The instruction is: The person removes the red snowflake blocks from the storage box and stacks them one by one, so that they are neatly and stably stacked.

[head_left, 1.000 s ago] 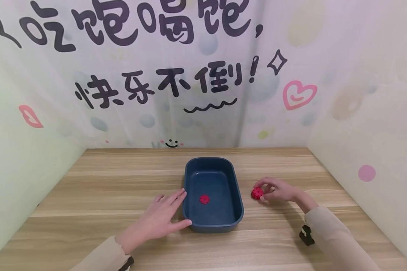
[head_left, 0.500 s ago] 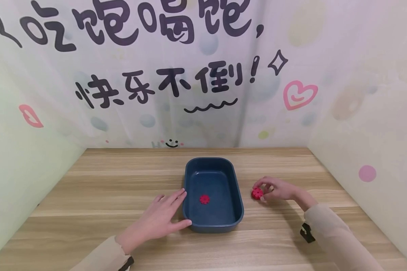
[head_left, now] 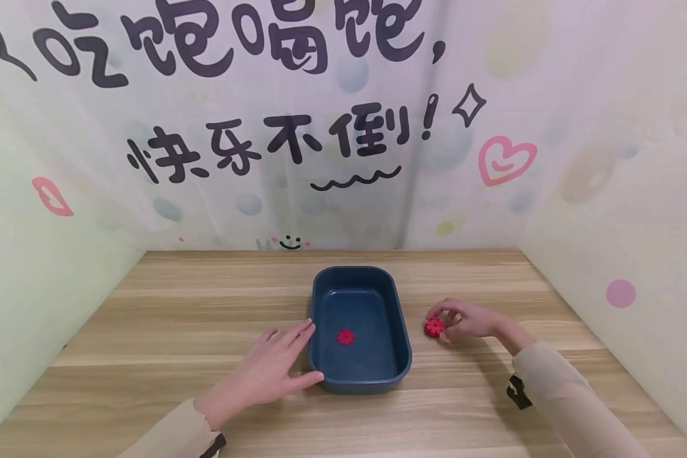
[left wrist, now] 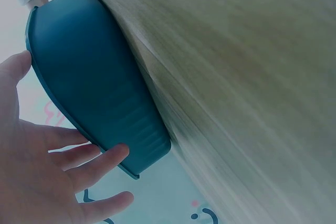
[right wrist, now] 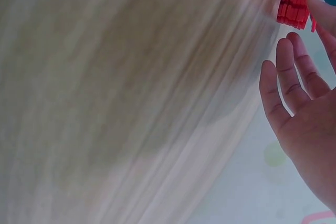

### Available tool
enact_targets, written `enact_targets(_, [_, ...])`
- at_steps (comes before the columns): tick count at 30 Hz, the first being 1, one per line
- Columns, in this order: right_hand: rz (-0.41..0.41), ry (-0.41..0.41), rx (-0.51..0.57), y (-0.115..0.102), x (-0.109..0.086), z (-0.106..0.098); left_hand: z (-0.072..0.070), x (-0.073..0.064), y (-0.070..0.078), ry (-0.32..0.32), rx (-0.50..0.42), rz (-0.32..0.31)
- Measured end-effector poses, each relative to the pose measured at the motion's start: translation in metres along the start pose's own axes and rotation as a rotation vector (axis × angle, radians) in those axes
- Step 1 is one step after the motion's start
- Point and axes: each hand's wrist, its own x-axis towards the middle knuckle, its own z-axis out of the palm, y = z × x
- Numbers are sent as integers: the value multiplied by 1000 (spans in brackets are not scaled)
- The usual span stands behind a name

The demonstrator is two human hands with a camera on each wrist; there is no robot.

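Note:
A stack of red snowflake discs stands on the table to the right of a dark blue bin. My right hand pinches the top disc between thumb and forefinger. In the right wrist view, several layers of the disc stack show, with the top one slightly apart at one side; the other fingers reach out loosely. One red snowflake disc lies flat on the bin's floor. Against the bin's left side rests my left hand, fingers spread, thumb and fingertips touching the rim, as the left wrist view also shows.
The wood-grain table is bordered by a back wall with black lettering and by pale walls left and right. Each wrist carries a dark strap; the right one shows below the sleeve.
The top red disc, slightly askew a second ago, now sits squarer on the stack. My right fingertips have shifted slightly left. The left hand and the bin have not moved.

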Motion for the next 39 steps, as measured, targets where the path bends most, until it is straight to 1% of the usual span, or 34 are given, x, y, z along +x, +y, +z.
enact_targets(13, [-22, 0, 28, -1, 0, 0, 0, 1, -1, -5, -10, -3])
enact_targets(19, [-8, 6, 24, -3, 0, 2, 1, 1, -1, -5, -1, -8])
enact_targets(23, [6, 11, 18, -11, -1, 3, 1, 1, -1, -3, -2, -9])
enact_targets(28, [1, 12, 49, -26, -4, 1, 1, 1, -1, -4, -3, -13])
enact_targets(30, [-6, 14, 40, -24, -3, 2, 0, 1, -1, -3, -4, -12])
enact_targets(36, [-25, 14, 38, -4, -1, 3, 0, 0, -1, -4, -1, -9])
enact_targets(39, [-24, 13, 56, -12, -2, 2, 1, 1, -1, -6, -5, -10])
